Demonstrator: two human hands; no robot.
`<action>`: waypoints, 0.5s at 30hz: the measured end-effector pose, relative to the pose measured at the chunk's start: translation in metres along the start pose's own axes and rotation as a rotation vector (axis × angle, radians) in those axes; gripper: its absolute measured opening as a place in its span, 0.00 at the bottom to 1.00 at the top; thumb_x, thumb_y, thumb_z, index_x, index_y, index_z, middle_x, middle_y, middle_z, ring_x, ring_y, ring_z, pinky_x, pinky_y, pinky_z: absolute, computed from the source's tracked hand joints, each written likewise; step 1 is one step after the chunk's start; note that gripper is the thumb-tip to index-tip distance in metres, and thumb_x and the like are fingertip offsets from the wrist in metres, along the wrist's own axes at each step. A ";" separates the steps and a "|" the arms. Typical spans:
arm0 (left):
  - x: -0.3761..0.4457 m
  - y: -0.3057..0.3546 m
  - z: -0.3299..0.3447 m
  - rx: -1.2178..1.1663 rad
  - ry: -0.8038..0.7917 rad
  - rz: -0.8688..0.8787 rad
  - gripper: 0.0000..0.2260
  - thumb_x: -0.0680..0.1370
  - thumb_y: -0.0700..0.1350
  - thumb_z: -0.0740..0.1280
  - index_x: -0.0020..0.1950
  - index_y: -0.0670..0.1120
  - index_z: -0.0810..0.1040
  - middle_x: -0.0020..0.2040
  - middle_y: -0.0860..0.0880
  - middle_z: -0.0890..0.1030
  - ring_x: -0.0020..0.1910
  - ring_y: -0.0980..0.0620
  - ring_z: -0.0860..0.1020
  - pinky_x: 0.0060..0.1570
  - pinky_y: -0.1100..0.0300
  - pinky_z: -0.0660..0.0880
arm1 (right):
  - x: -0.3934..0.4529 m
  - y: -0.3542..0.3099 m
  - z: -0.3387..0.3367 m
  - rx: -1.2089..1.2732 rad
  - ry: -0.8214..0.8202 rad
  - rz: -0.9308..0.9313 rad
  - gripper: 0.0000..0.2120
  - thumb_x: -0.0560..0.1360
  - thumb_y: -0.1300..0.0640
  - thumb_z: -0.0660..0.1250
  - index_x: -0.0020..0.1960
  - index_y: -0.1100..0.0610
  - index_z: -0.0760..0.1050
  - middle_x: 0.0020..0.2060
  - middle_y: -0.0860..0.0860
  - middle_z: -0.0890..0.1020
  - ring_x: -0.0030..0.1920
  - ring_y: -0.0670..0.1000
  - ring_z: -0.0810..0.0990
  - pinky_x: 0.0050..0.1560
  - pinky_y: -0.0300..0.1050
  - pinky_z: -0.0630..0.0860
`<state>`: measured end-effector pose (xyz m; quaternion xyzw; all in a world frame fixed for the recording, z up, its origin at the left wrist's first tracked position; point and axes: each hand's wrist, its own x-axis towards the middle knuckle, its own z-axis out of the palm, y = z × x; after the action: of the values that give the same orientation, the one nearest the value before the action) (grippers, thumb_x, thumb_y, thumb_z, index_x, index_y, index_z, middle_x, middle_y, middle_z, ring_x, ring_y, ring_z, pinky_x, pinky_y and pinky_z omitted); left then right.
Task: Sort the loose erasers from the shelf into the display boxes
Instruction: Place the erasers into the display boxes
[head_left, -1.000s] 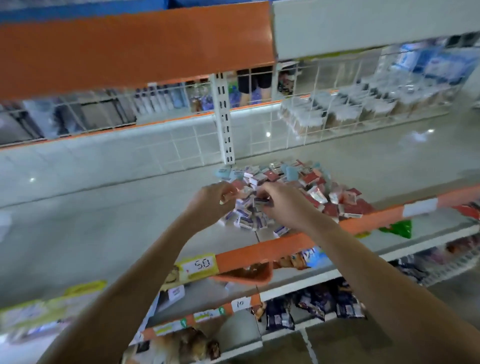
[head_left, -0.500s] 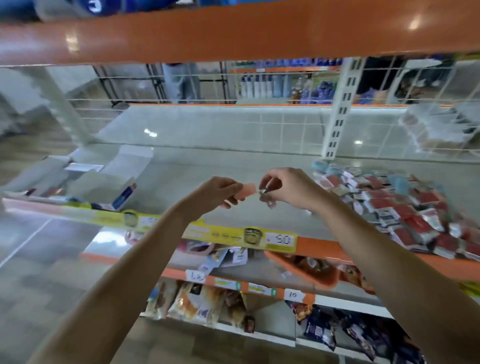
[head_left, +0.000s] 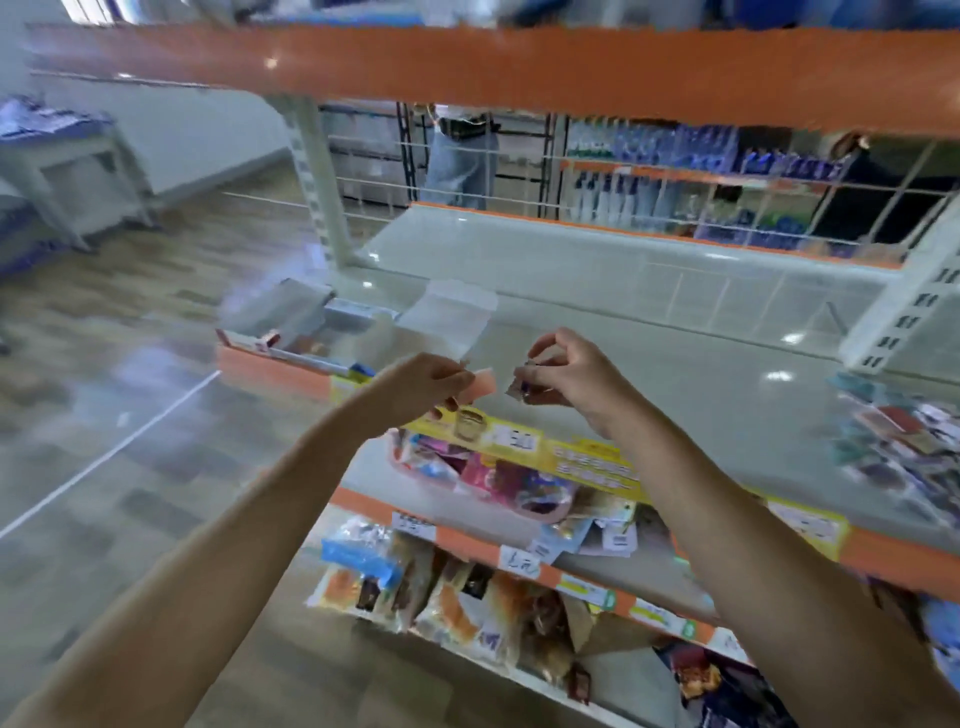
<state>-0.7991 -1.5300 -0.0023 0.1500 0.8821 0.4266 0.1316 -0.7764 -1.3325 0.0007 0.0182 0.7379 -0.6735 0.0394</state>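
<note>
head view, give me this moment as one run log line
left hand: pinches pink eraser | right hand: holds small wrapped erasers | open white display boxes: ahead-left on shelf | placed: not yet

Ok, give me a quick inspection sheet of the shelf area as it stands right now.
Surface: pale glossy shelf with an orange front edge.
Job's things: open display boxes at the shelf's left end; loose eraser pile at far right, blurred.
Clutter: snack packets on lower shelves.
Grippers: left hand pinches a pink eraser; right hand holds small wrapped erasers.
Cables: nothing seen.
Surroundings: wood-look floor; a person stands beyond the wire back.
</note>
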 end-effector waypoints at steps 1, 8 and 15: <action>0.000 -0.010 -0.013 0.010 0.002 0.002 0.11 0.80 0.43 0.61 0.41 0.46 0.79 0.34 0.50 0.79 0.34 0.54 0.76 0.37 0.61 0.72 | 0.007 -0.003 0.014 -0.002 -0.003 -0.003 0.09 0.73 0.69 0.68 0.42 0.58 0.71 0.36 0.58 0.76 0.30 0.50 0.79 0.31 0.37 0.78; 0.013 -0.054 -0.085 0.079 0.045 -0.032 0.10 0.80 0.44 0.61 0.48 0.42 0.80 0.33 0.51 0.79 0.32 0.57 0.76 0.35 0.67 0.73 | 0.057 -0.013 0.081 0.025 -0.030 0.079 0.06 0.72 0.68 0.68 0.42 0.60 0.74 0.36 0.56 0.78 0.32 0.49 0.80 0.39 0.40 0.81; 0.051 -0.083 -0.131 0.042 0.025 -0.010 0.11 0.80 0.43 0.60 0.42 0.45 0.78 0.36 0.52 0.79 0.29 0.64 0.76 0.34 0.69 0.72 | 0.113 -0.017 0.105 0.046 -0.114 0.150 0.06 0.73 0.70 0.65 0.42 0.61 0.73 0.37 0.57 0.80 0.31 0.49 0.81 0.39 0.39 0.81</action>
<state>-0.9062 -1.6535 0.0051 0.1428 0.8933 0.4092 0.1194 -0.8868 -1.4412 -0.0011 0.0359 0.7154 -0.6853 0.1313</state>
